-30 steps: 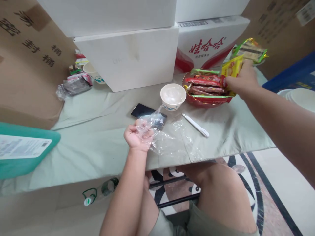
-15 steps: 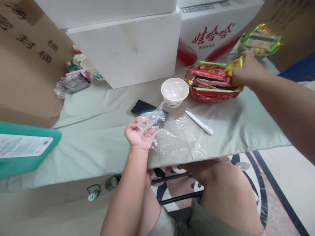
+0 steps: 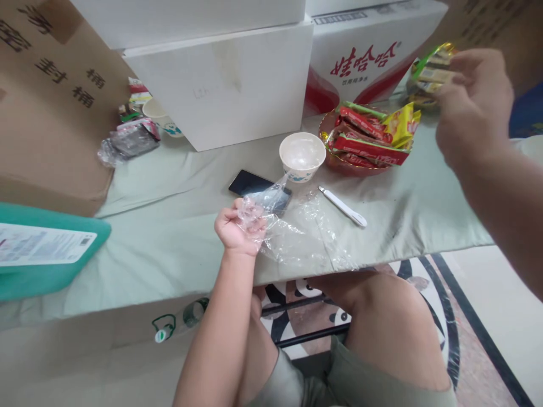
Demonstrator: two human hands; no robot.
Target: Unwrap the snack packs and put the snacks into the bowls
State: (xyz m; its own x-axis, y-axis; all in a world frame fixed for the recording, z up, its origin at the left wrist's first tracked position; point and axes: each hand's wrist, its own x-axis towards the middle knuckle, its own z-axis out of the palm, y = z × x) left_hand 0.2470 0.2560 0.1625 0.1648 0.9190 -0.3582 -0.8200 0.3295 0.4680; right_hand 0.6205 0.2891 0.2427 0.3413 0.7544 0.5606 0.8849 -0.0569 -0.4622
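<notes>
My left hand point(image 3: 237, 226) is closed on the bunched mouth of a clear plastic bag point(image 3: 297, 237), which trails to the right over the table's front edge. My right hand point(image 3: 475, 107) is raised at the back right, its fingers pinched on the edge of a green and gold snack packet point(image 3: 426, 73). Left of that hand and lower, a red plate point(image 3: 328, 161) holds several red snack bars and a yellow packet point(image 3: 401, 124). A white paper bowl point(image 3: 302, 155) stands between the bag and the plate.
A black phone point(image 3: 248, 182) lies partly under the bag, and a white pen-like tool point(image 3: 343, 206) lies to its right. White boxes point(image 3: 220, 79) and a cardboard box point(image 3: 42, 113) line the back. A teal object point(image 3: 42, 249) sits at the left.
My right hand let go of the yellow packet at the red plate, then rose and moved right to the green and gold packet. My left hand kept its hold on the bag.
</notes>
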